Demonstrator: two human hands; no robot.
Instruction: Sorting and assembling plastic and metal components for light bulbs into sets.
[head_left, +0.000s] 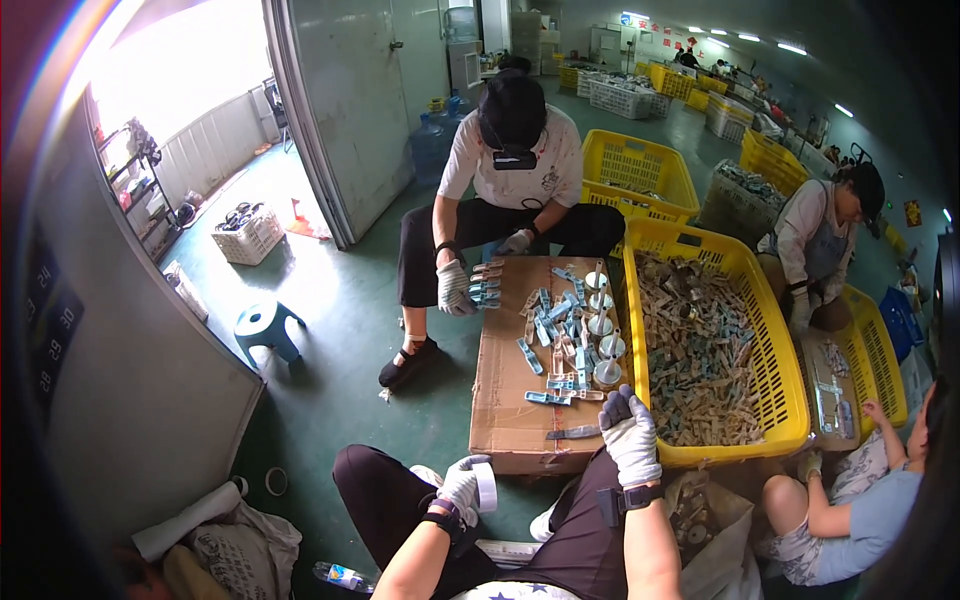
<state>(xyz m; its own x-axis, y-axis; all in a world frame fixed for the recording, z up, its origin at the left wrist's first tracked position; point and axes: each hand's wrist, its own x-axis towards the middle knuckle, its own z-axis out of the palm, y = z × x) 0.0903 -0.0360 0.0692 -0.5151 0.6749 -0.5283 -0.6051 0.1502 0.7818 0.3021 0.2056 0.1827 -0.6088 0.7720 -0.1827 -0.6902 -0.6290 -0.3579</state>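
Both my hands wear white work gloves. In my left hand (458, 492), held low in front of my knees, is a roll of white tape (486, 486). My right hand (631, 440) is over the near right corner of a cardboard box (497, 400), fingers stretched out, with nothing visible in it. On the box lies a loose heap of blue and white plastic clips (556, 335). Along its right side stand several round white pieces with stems (608, 374). A grey strip (573, 433) lies near the box's front edge.
A yellow crate (789, 440) full of clips adjoins the box on the right. Across from me a person (515, 160) with gloved hands handles a row of clips (487, 285). Two people sit at right. A blue stool (268, 328) stands left; a bottle (343, 576) lies lower left.
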